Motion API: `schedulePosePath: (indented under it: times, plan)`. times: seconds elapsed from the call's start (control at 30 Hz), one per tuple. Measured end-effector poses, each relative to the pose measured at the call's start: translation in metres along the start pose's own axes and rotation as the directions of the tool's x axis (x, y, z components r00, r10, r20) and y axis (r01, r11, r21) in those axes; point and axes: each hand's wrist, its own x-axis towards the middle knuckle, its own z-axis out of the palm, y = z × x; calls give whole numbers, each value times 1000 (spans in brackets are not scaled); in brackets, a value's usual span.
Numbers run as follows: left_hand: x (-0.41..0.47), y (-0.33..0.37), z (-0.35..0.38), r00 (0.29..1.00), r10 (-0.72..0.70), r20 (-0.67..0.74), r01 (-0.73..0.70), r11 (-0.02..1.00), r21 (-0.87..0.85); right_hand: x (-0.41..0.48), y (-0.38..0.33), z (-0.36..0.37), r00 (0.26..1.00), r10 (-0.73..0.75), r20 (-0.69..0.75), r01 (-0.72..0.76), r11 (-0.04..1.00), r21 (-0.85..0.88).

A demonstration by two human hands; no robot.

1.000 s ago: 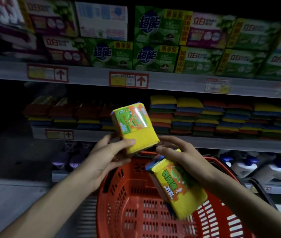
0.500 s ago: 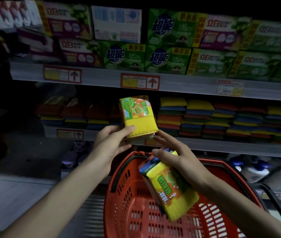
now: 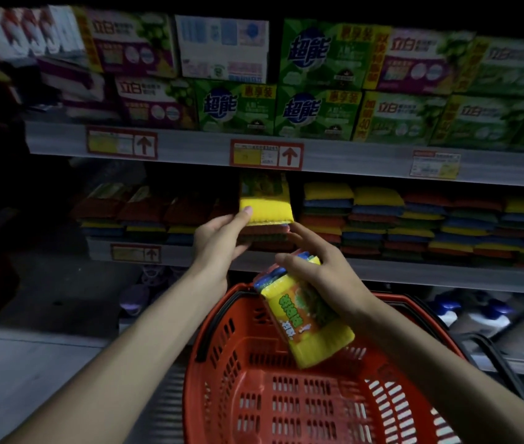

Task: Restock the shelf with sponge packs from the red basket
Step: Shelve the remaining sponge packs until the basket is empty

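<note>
centrally, the left hand grips the upper sponge pack at the shelf. below, the right hand holds the lower sponge pack above the red basket.

Dim overall, darkest at the left and top edges. The boxes and basket catch most light. Blur smears the far-right boxes; the shelf bows with wide-angle distortion.

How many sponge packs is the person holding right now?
2. The first pack is in the left hand, at the sponge shelf; the second pack is in the right hand, above the red basket.
</note>
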Motion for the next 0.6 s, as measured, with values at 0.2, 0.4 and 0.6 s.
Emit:
schedulePosePath:
  times: [0.2,0.4,0.6]
  plan:
    - [3,0,9,999,-30,13,29,999,30,6,4,-2,999,17,-33,-16,1000,22]
    - [3,2,11,993,-117,26,117,993,-9,9,7,-3,999,19,-38,-20,1000,-14]
    - [10,-7,9,986,-166,26,168,980,-105,10,7,-2,998,30,-55,-31,999,-28]
